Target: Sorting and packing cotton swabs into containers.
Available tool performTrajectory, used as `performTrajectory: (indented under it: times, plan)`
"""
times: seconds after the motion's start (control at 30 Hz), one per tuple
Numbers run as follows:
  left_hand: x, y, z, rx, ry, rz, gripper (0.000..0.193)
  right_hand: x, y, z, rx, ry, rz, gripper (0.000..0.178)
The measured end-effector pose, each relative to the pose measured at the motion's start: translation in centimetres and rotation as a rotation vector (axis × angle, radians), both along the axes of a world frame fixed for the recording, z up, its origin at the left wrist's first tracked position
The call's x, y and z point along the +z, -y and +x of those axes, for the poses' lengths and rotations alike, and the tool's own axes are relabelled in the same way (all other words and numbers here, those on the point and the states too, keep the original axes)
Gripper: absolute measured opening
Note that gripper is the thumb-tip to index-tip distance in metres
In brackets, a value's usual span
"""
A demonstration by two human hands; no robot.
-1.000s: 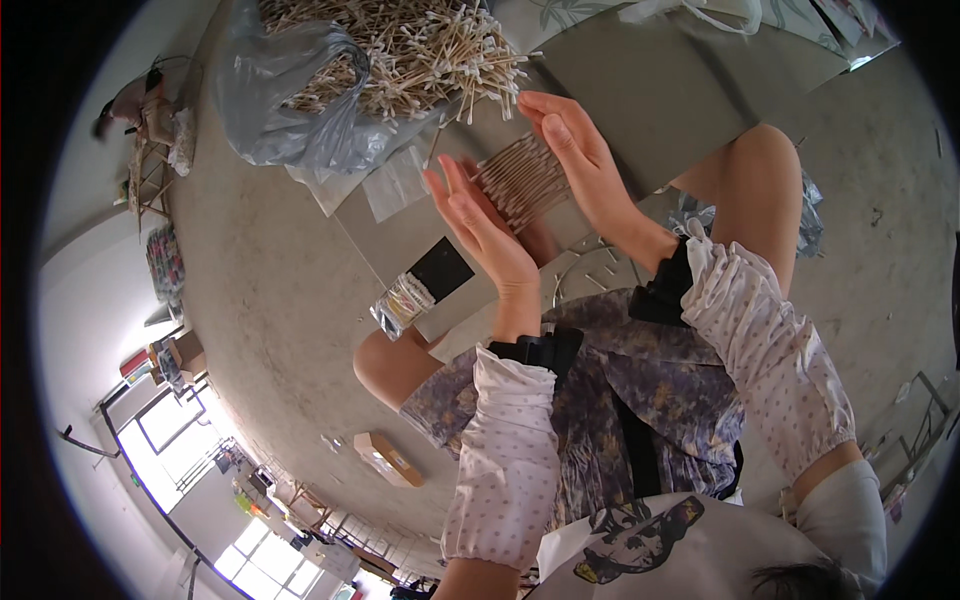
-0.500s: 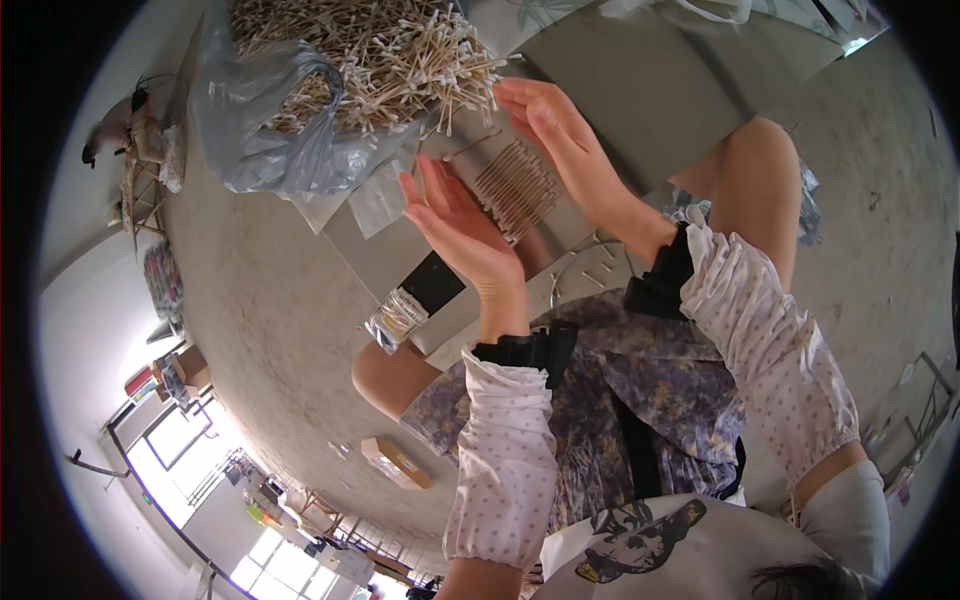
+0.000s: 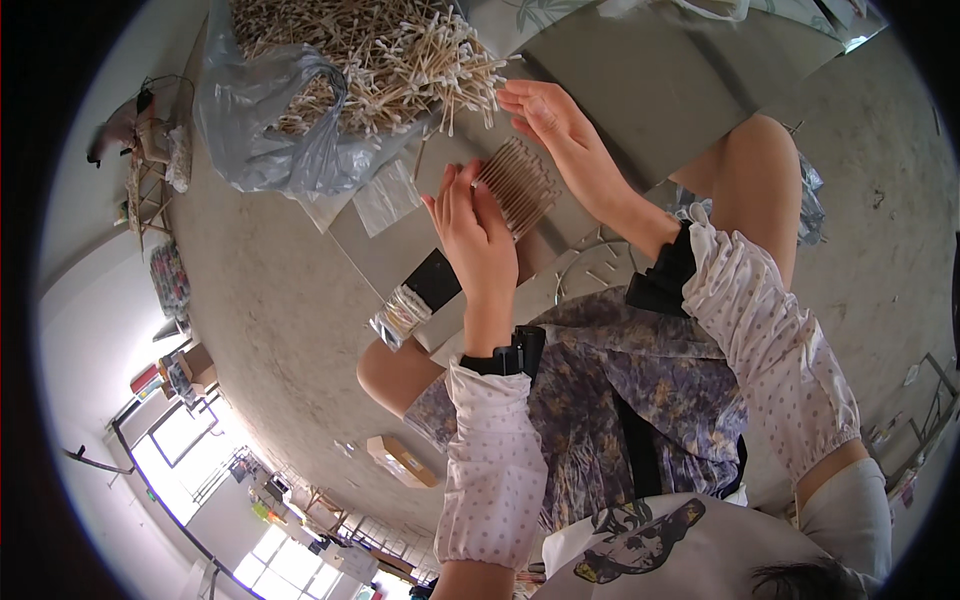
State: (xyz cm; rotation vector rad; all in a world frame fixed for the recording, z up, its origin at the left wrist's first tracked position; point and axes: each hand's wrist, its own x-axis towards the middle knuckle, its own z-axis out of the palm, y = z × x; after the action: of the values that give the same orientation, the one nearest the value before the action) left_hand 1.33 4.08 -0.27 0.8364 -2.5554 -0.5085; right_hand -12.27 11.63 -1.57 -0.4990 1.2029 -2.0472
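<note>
A neat row of cotton swabs (image 3: 517, 187) lies side by side on the grey board between my hands. My left hand (image 3: 470, 232) is closed at the row's left edge, fingers bent; a swab's white tip shows at its fingertips, the rest partly hidden. My right hand (image 3: 565, 130) stands open on the far right side of the row, fingers stretched forward and holding nothing. Ahead of both hands is a large heap of loose cotton swabs (image 3: 400, 70), spilling from a grey plastic bag (image 3: 270, 150).
A small clear bag (image 3: 388, 197) lies flat left of my left hand. Closer to me, a filled packet of swabs (image 3: 402, 315) rests beside a black rectangle (image 3: 434, 282). Several stray swabs lie near a wire ring (image 3: 590, 270) by my lap. A cardboard box (image 3: 400, 462) sits on the floor.
My left hand has gone from open and flat to bent fingers at the row's edge. The loose swab above the row is gone from its spot. My right hand has barely moved.
</note>
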Motion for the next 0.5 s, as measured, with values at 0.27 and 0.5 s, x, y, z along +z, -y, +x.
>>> performTrajectory:
  times: [0.27,0.5]
  plan:
    - [0.0,-2.0,-1.2,0.349,-0.914,0.950,0.067,-0.5,0.4,0.9,0.026,-0.054,-0.028,0.052]
    - [0.2,-3.0,-2.2,0.317,-0.901,0.988,0.075,-0.3,0.1,1.3,0.015,0.005,-0.012,0.053]
